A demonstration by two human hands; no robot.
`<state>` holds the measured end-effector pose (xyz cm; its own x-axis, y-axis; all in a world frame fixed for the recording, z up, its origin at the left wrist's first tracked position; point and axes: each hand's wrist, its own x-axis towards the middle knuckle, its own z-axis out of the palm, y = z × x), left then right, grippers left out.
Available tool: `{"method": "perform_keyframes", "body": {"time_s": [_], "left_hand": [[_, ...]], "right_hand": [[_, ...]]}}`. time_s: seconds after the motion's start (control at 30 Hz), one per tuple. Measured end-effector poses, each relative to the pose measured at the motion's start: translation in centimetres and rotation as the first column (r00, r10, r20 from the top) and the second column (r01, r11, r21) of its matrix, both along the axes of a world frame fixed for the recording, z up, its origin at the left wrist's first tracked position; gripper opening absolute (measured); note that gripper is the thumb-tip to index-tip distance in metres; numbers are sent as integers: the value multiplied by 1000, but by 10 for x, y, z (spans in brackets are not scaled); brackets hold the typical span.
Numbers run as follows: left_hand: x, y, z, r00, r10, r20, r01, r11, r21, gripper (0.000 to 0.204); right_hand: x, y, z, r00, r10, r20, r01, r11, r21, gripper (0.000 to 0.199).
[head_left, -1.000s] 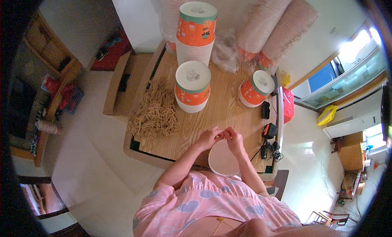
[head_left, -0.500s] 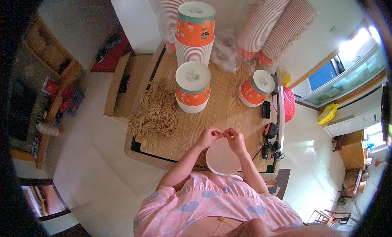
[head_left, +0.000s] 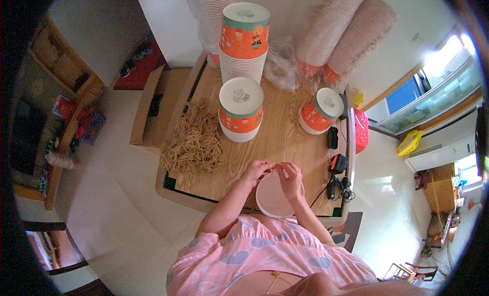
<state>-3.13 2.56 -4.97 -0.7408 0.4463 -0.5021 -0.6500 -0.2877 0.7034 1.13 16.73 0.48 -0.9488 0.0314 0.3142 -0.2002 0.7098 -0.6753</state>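
Note:
A pale paper bucket (head_left: 275,198) rests against my front at the table's near edge, its round mouth facing up. At its far rim, my left hand (head_left: 258,170) is closed, thumb and fingers pinched together. My right hand (head_left: 290,180) is closed too, its bent fingers over the right part of that rim, fingertips close to the left hand's. Whether a thin cord lies between the fingertips is too small to tell. Left of my hands lies a tangled heap of tan cords (head_left: 194,143). Beyond them stands a short upside-down stack of orange and green buckets (head_left: 241,110).
A taller bucket stack (head_left: 244,38) rises behind, with plastic-wrapped stacks (head_left: 333,28) at the back. Another short stack (head_left: 321,111) stands right, near a black-and-orange battery tool (head_left: 337,163) and black cables (head_left: 338,186). An open cardboard box (head_left: 158,110) adjoins the wooden table (head_left: 277,138).
My right hand has shifted slightly left and turned, its fingers now bent over the rim. The left hand has moved a little left; the bucket has barely shifted.

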Motion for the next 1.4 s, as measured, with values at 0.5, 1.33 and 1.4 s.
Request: {"method": "perform_keyframes", "body": {"time_s": [0.5,1.33,1.4], "left_hand": [[3,-2,0,999,36,-9,-36,999,-16,12],[7,3,18,876,-34,-481,-195,887,-418,11],[6,1,15,886,-11,-464,-203,890,-409,11]], "right_hand": [[-3,8,-1,991,84,101,-72,990,-119,12],[-15,8,-5,977,129,172,-110,987,-116,9],[-13,5,1,970,102,220,-46,969,-244,12]]}}
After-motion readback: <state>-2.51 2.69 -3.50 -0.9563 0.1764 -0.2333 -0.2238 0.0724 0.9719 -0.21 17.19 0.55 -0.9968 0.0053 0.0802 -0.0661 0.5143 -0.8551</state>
